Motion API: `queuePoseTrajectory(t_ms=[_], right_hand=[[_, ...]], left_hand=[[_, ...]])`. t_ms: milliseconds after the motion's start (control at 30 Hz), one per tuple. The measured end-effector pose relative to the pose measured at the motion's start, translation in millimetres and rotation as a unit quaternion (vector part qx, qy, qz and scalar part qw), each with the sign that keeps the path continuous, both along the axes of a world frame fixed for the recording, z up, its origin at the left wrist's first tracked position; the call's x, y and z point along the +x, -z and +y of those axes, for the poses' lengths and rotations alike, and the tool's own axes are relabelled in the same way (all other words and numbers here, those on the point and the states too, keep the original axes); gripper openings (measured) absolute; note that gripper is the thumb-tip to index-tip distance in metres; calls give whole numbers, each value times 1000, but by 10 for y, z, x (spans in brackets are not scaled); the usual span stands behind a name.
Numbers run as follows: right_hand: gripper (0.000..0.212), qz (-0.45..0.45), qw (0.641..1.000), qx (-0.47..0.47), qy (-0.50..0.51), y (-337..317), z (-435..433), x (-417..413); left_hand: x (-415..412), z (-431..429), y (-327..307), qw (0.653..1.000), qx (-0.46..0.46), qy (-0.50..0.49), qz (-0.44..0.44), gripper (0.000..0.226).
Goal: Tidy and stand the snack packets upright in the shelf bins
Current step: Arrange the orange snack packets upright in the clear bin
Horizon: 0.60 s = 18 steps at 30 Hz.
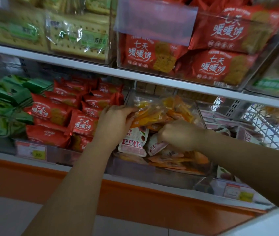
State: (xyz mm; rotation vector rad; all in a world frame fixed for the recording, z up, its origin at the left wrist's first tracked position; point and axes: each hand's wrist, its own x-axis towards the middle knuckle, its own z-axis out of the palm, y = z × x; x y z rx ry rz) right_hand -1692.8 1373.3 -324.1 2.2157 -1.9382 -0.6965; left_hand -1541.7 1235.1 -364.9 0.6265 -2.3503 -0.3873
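A clear plastic bin [201, 116] on the lower shelf holds a jumble of orange snack packets [174, 159] and white-and-pink packets [132, 143]. My left hand [116, 123] grips a bunch of orange packets [152, 114] lifted at the bin's left side. My right hand [179, 135] reaches into the middle of the bin, fingers curled round a white-and-pink packet [156, 147]. The packets under both hands lie flat or tilted in a loose heap.
Red packets [82, 123] fill the bin to the left, green ones [4, 106] further left. The upper shelf [101, 69] carries bins of red and yellow-green biscuits. A wire basket [270, 126] stands at the right. Price tags [31, 152] hang on the shelf's front edge.
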Motion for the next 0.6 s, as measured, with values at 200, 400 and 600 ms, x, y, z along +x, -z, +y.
queuePoseTrajectory(t_ms=[200, 400, 600], right_hand=[[18, -216, 958, -171, 84, 82, -21, -55], [16, -341, 881, -274, 178, 95, -118, 19], [12, -476, 781, -332, 230, 39, -63, 51]], left_hand=[[82, 35, -134, 993, 65, 38, -96, 67], [180, 106, -215, 989, 123, 49, -57, 26], [241, 292, -196, 993, 79, 14, -90, 42]])
